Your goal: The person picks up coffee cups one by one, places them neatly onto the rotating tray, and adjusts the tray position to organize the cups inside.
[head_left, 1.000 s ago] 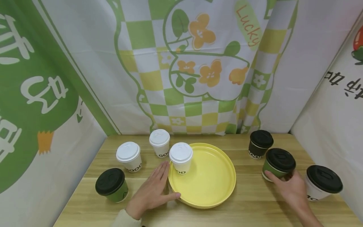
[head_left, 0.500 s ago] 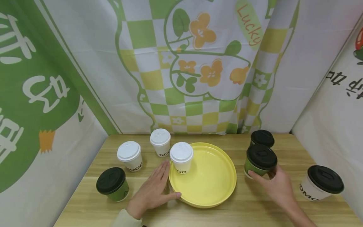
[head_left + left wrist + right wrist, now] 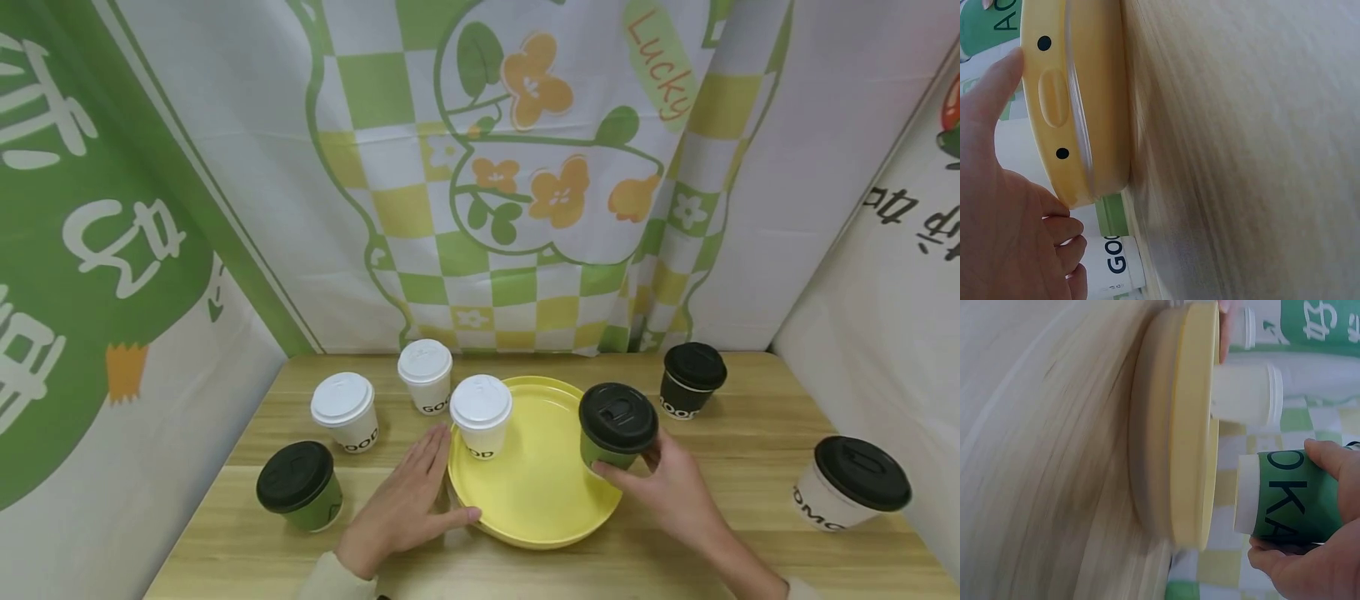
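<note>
My right hand (image 3: 670, 482) grips a green paper cup with a black lid (image 3: 617, 421), holding it over the right side of a round yellow tray (image 3: 543, 525). In the right wrist view the green cup (image 3: 1291, 497) hangs above the tray's rim (image 3: 1194, 425), with a gap between them. A white cup with a white lid (image 3: 482, 417) stands on the left part of the tray. My left hand (image 3: 405, 508) lies against the tray's left edge, fingers extended and thumb at the front rim. In the left wrist view its fingers (image 3: 997, 78) touch the yellow rim (image 3: 1054, 106).
Left of the tray stand two white cups (image 3: 345, 410) (image 3: 425, 375) and a black-lidded green cup (image 3: 300, 486). To the right are a black cup (image 3: 692, 379) near the back and a black-lidded white cup (image 3: 851, 483) by the table's right edge. Printed cloth (image 3: 517, 308) closes off the back.
My right hand has lifted the green cup from between the right-hand cups and carried it left to over the tray. The left hand has stayed at the tray's edge.
</note>
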`<state>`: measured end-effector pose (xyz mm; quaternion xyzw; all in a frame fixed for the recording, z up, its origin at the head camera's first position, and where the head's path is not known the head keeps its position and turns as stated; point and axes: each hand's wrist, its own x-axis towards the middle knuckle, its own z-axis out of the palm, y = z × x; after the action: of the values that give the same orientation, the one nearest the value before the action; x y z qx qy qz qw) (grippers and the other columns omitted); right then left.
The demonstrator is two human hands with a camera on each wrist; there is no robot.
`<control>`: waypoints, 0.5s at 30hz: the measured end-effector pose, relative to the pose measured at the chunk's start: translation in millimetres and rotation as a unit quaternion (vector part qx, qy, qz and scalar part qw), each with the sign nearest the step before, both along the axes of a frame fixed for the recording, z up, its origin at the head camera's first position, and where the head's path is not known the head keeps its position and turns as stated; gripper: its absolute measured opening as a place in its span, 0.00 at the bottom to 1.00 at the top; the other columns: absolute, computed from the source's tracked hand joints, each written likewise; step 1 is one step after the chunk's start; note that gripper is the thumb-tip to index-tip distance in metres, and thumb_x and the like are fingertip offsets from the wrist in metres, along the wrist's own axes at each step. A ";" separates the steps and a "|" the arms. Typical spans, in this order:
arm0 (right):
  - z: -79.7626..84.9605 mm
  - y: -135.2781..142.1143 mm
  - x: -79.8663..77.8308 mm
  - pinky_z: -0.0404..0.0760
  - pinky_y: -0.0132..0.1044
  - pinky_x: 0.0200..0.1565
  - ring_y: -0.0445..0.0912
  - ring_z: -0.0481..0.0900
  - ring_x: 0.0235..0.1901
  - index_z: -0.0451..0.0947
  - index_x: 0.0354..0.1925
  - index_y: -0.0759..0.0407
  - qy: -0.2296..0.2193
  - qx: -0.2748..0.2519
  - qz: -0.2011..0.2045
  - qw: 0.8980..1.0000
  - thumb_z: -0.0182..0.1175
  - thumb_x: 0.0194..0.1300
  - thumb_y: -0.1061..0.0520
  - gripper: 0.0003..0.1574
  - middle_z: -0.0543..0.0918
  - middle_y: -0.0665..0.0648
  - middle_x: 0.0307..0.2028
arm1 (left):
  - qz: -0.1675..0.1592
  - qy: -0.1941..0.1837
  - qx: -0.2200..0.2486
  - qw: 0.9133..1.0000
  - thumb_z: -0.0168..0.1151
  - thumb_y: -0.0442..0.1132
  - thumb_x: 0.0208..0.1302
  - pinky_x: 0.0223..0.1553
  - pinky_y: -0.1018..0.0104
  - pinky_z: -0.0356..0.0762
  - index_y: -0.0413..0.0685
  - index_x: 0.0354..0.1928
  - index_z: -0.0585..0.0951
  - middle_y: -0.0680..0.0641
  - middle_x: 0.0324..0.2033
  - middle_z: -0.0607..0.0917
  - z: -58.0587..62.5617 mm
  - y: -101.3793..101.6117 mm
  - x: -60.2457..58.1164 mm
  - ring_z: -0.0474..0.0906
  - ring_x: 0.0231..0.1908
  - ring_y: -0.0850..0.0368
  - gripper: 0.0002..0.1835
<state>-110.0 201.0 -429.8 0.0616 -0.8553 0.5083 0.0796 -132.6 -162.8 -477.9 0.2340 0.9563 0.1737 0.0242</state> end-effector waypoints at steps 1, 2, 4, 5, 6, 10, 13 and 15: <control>-0.8 -4.4 -0.7 0.76 0.54 0.71 0.60 0.81 0.67 0.73 0.70 0.56 0.001 -0.005 0.008 1.000 0.83 0.56 0.50 0.48 0.82 0.62 0.66 | 0.001 0.001 -0.002 1.000 0.55 0.79 0.66 0.84 0.43 0.52 0.34 0.84 0.49 0.33 0.84 0.51 -0.2 0.1 -0.1 0.48 0.84 0.39 0.64; -2.0 -8.7 -1.3 0.77 0.54 0.71 0.59 0.82 0.66 0.73 0.70 0.56 0.001 -0.009 0.017 1.000 0.83 0.55 0.50 0.49 0.83 0.62 0.66 | 0.001 0.001 -0.005 1.000 0.55 0.79 0.66 0.84 0.43 0.52 0.35 0.84 0.48 0.33 0.84 0.50 -0.2 0.2 -0.2 0.48 0.84 0.39 0.65; -4.8 -17.5 -3.1 0.78 0.51 0.71 0.55 0.82 0.66 0.74 0.70 0.53 -0.003 -0.017 0.031 0.999 0.84 0.53 0.51 0.49 0.84 0.58 0.65 | 0.001 0.003 -0.006 1.000 0.55 0.79 0.66 0.84 0.43 0.52 0.34 0.84 0.49 0.33 0.84 0.51 -0.7 0.2 -0.2 0.48 0.84 0.39 0.65; -6.3 -21.9 -4.2 0.79 0.50 0.71 0.54 0.82 0.66 0.74 0.70 0.53 -0.004 -0.020 0.038 0.999 0.84 0.53 0.51 0.49 0.84 0.57 0.65 | 0.001 0.004 -0.006 1.000 0.54 0.79 0.66 0.84 0.43 0.52 0.34 0.84 0.49 0.33 0.84 0.51 -0.5 0.1 -0.1 0.48 0.84 0.39 0.64; -7.9 -26.4 -4.9 0.78 0.49 0.71 0.54 0.82 0.66 0.75 0.70 0.52 -0.004 -0.026 0.048 0.999 0.84 0.52 0.51 0.49 0.84 0.56 0.65 | 0.001 0.002 -0.007 1.000 0.54 0.79 0.66 0.84 0.43 0.52 0.35 0.84 0.49 0.33 0.84 0.50 -0.1 0.3 0.0 0.48 0.84 0.39 0.64; -14.6 -43.4 -7.4 0.78 0.49 0.72 0.51 0.82 0.66 0.76 0.68 0.48 -0.015 -0.034 0.074 0.997 0.85 0.51 0.51 0.48 0.85 0.51 0.63 | 0.002 -0.003 -0.006 1.000 0.54 0.79 0.66 0.84 0.43 0.52 0.35 0.84 0.49 0.34 0.84 0.50 -0.1 0.7 -0.2 0.48 0.84 0.39 0.64; -19.3 -55.9 -8.2 0.78 0.48 0.72 0.50 0.82 0.66 0.76 0.67 0.47 -0.023 -0.038 0.095 0.995 0.85 0.52 0.52 0.47 0.86 0.49 0.62 | 0.005 -0.004 -0.010 1.000 0.54 0.80 0.66 0.84 0.44 0.51 0.36 0.84 0.49 0.35 0.84 0.50 -0.5 0.9 -0.1 0.47 0.85 0.41 0.64; -21.4 -63.8 -8.3 0.78 0.48 0.73 0.50 0.82 0.67 0.76 0.67 0.47 -0.028 -0.039 0.110 0.993 0.85 0.52 0.52 0.46 0.86 0.49 0.62 | 0.007 -0.003 -0.012 1.000 0.54 0.80 0.65 0.85 0.45 0.51 0.36 0.84 0.49 0.35 0.84 0.50 -0.7 0.7 0.1 0.47 0.85 0.41 0.64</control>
<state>-118.3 137.2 -451.2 0.1379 -0.8248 0.5484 0.0020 -132.5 -162.1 -478.5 0.2265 0.9598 0.1630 0.0288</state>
